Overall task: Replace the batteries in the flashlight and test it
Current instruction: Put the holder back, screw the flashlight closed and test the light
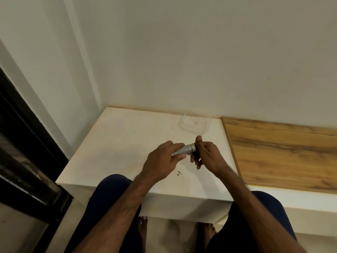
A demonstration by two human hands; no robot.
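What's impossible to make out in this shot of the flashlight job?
Head view:
Tail of the flashlight: under the left hand.
What the dark piece is: hidden by the right hand.
Contents of the clear container: too faint.
What the dark specks are: too small.

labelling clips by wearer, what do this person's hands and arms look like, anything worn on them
Both hands are bare: no gloves on the left hand or right hand, and no ring, watch or band shows. The left forearm and right forearm are uncovered down to the frame's lower edge, with no sleeve in view.
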